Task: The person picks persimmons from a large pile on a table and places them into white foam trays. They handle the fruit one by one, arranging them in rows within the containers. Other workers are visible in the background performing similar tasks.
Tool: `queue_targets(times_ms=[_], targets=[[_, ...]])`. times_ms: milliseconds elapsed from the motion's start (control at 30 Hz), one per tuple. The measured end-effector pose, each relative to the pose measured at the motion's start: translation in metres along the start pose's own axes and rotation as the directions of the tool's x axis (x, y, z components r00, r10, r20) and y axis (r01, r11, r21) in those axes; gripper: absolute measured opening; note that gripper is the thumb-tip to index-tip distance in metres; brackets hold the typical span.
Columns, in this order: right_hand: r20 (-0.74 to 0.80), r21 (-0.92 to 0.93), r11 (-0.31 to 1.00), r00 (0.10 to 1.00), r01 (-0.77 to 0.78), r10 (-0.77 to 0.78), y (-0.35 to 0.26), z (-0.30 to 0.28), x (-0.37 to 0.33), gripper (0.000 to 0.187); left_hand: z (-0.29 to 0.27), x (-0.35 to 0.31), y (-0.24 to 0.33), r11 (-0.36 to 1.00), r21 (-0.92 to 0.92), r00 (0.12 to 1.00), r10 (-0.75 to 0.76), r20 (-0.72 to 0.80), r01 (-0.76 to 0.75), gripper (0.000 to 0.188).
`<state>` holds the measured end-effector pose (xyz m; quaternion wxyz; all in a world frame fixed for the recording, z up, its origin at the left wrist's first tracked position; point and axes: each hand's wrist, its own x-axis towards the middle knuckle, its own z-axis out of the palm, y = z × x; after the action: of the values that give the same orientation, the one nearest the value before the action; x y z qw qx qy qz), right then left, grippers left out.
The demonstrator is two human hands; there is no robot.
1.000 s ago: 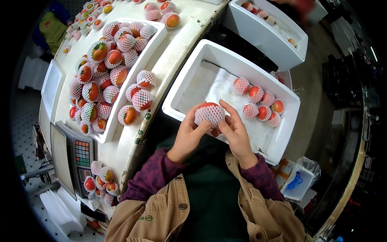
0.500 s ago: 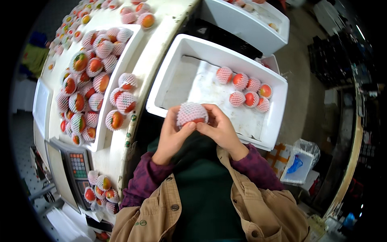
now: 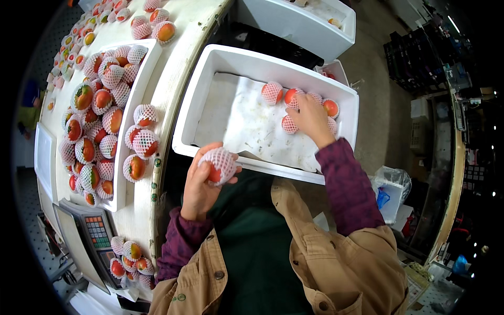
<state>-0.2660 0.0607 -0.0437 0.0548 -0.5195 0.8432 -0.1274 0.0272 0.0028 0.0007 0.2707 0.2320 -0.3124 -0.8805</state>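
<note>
My left hand point(image 3: 202, 181) holds a round red fruit point(image 3: 219, 165) in a white foam net, in front of the near wall of a white foam box point(image 3: 186, 123). My fingers wrap round its underside and far side. Inside the box, my right hand point(image 3: 311, 118) reaches down among several netted red fruits with its fingers curled. Its fingertips are at a red fruit point(image 3: 292, 97) in the far row, and another netted fruit point(image 3: 289, 124) lies just left of the thumb. The hand hides part of the near row and whatever lies under its palm.
On the white table point(image 3: 173, 58) at left, a white tray point(image 3: 149, 65) is heaped with netted fruits, with several more beside it. A scale point(image 3: 94, 231) stands nearer. Beyond my box is another white foam box point(image 3: 310, 34). At right are stacked dark crates point(image 3: 415, 60).
Both hands held one netted fruit together before. Now my left hand holds a fruit alone, lower and further left, while my right hand has moved right into the box. The view has shifted somewhat.
</note>
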Motion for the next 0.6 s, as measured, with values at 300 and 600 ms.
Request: queue_targets(times_ms=[300, 600], targets=[[-0.137, -0.217, 0.971, 0.988, -0.097, 0.068, 0.009, 0.043, 0.038, 0.034, -0.001, 0.004, -0.003, 0.996, 0.005, 0.986, -0.088, -0.141, 0.089, 0.036], [-0.169, 0.82, 0.553, 0.986, 0.148, -0.014, -0.074, -0.041, -0.048, 0.047, 0.028, 0.034, -0.007, 0.97, 0.217, 0.992, -0.123, 0.038, 0.112, 0.034]])
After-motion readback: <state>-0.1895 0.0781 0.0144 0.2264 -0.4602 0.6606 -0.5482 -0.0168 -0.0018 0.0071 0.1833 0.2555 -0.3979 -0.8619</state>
